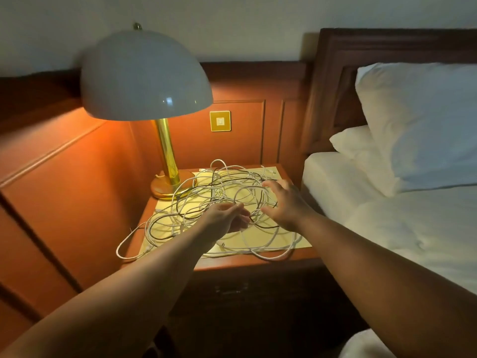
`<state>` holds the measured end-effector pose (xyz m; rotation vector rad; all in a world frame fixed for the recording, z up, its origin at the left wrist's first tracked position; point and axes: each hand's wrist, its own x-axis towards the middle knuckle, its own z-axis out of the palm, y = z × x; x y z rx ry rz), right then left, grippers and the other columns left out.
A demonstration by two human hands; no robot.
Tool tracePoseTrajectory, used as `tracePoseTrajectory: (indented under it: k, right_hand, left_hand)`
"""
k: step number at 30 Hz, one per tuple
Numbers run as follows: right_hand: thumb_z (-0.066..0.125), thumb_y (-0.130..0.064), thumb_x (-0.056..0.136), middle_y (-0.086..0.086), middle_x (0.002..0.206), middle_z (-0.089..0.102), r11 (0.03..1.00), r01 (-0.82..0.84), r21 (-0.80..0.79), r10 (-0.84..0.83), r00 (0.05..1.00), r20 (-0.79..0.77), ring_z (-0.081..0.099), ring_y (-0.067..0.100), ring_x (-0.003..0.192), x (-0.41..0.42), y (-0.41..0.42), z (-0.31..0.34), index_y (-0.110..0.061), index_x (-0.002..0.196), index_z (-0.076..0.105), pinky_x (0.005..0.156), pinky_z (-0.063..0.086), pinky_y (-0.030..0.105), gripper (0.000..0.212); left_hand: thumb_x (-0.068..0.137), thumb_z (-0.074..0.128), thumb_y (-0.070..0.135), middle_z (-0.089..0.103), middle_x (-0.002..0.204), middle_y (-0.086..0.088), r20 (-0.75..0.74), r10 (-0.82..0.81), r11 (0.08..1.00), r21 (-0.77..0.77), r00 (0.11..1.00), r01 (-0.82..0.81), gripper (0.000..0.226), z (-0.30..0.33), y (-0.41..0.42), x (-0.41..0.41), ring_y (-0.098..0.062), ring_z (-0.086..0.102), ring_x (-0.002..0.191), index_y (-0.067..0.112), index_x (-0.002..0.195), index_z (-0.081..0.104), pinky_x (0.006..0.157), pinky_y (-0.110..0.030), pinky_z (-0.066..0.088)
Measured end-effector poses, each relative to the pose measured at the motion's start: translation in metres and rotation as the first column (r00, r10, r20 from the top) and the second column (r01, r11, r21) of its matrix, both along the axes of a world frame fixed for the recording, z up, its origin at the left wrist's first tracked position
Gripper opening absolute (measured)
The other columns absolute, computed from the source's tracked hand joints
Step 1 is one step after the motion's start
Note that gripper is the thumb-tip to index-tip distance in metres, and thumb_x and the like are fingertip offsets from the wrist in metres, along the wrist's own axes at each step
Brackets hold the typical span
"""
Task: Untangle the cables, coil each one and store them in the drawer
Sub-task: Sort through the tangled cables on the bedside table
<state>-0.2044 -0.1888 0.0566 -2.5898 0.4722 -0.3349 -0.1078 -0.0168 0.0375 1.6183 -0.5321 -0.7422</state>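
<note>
A tangle of white and dark cables [206,200] sprawls over a pale yellow mat [284,241] on the wooden nightstand [253,263]. One white loop hangs past the nightstand's left edge. My left hand [227,215] hovers over the middle of the tangle, fingers relaxed and pointing right, touching or nearly touching the cables. My right hand [286,205] is spread above the right side of the tangle, fingers apart. Neither hand plainly grips a cable. The drawer [232,290] below the tabletop is dark and closed, its handle faintly visible.
A lit lamp [147,76] with a white dome shade and brass base [170,186] stands at the nightstand's back left, cables lying against its base. A bed [413,228] with white pillows is on the right. Wood panelling with a wall switch [220,121] is behind.
</note>
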Motion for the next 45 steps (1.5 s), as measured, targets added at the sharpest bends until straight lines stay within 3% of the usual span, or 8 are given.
tracePoseTrajectory:
  k: [9,11,15,18,21,27,35,45]
  right_hand:
    - [0.059,-0.023,0.097,0.009,0.134,0.054,0.928,0.019,0.371,0.031,0.991,-0.128,0.056,0.027,0.118,-0.004,0.020,-0.021,-0.036,0.139,0.043,0.096,0.048,0.038,0.047]
    - [0.048,-0.013,0.100,0.009,0.117,0.063,0.764,0.088,0.640,-0.071,0.996,-0.052,0.062,0.025,0.103,0.000,0.024,-0.016,-0.025,0.123,0.053,0.089,0.053,0.039,0.026]
    - [0.043,-0.013,0.101,0.014,0.102,0.068,0.123,0.062,0.990,-0.324,0.946,-0.019,0.068,0.028,0.093,0.012,0.022,-0.002,-0.007,0.102,0.061,0.082,0.055,0.037,0.019]
    - [0.054,-0.027,0.101,0.006,0.072,0.066,-0.010,0.143,0.990,-0.392,0.910,-0.135,0.064,0.016,0.063,0.020,0.018,-0.002,-0.007,0.100,0.062,0.062,0.052,0.029,0.021]
    - [0.048,-0.030,0.104,-0.002,0.052,0.052,0.045,0.268,0.962,-0.359,0.903,-0.235,0.049,0.009,0.044,0.023,0.019,-0.005,-0.010,0.085,0.061,0.055,0.044,0.024,0.031]
    - [0.039,-0.012,0.105,0.005,0.076,0.061,0.556,0.302,0.775,-0.371,0.924,-0.094,0.060,0.015,0.064,0.025,0.013,-0.022,-0.012,0.109,0.062,0.062,0.050,0.027,0.024]
    - [0.031,-0.014,0.099,-0.004,0.052,0.031,-0.031,0.244,0.969,-0.338,0.910,-0.239,0.021,0.011,0.039,0.024,0.002,-0.036,-0.014,0.086,0.050,0.052,0.029,0.025,0.023]
    - [0.032,-0.022,0.106,-0.001,0.068,0.044,0.484,0.329,0.811,-0.317,0.929,-0.188,0.031,0.013,0.051,0.038,0.007,-0.046,-0.015,0.107,0.062,0.046,0.032,0.025,0.031]
  left_hand:
    - [0.105,0.045,0.032,0.073,0.096,-0.017,-0.454,-0.014,0.895,-0.402,0.891,-0.191,0.035,0.017,0.004,-0.014,-0.024,0.073,0.087,0.003,0.097,0.064,0.071,-0.029,0.059]
    - [0.104,0.045,0.031,0.071,0.094,-0.016,-0.504,-0.064,0.876,-0.441,0.861,-0.193,0.034,0.016,0.008,-0.014,-0.023,0.072,0.085,0.005,0.093,0.064,0.070,-0.029,0.060]
    - [0.105,0.044,0.028,0.069,0.088,-0.014,-0.539,-0.041,0.918,-0.352,0.841,-0.180,0.030,0.010,0.014,-0.014,-0.021,0.068,0.077,0.008,0.091,0.061,0.065,-0.026,0.057]
    - [0.105,0.045,0.022,0.070,0.084,-0.015,-0.556,0.054,0.972,-0.159,0.829,-0.171,0.023,-0.002,0.013,-0.016,-0.021,0.069,0.072,0.006,0.096,0.058,0.058,-0.025,0.057]
    - [0.106,0.043,0.023,0.071,0.079,-0.013,-0.522,0.133,0.984,-0.030,0.843,-0.174,0.027,-0.013,0.009,-0.016,-0.020,0.069,0.070,0.005,0.096,0.060,0.060,-0.025,0.055]
    - [0.104,0.046,0.019,0.071,0.093,-0.014,-0.303,0.210,0.973,0.154,0.930,-0.170,0.024,-0.016,-0.004,-0.015,-0.022,0.068,0.083,0.005,0.098,0.065,0.066,-0.027,0.050]
    - [0.102,0.052,0.017,0.073,0.099,-0.010,-0.060,0.181,0.971,0.169,0.982,-0.168,0.017,-0.022,-0.009,-0.001,-0.021,0.068,0.080,0.009,0.109,0.066,0.071,-0.030,0.050]
    - [0.086,0.058,-0.006,0.067,0.111,-0.006,0.090,0.165,0.977,0.124,0.982,-0.176,0.025,-0.032,-0.027,0.005,-0.024,0.061,0.104,0.016,0.098,0.061,0.092,-0.040,0.048]
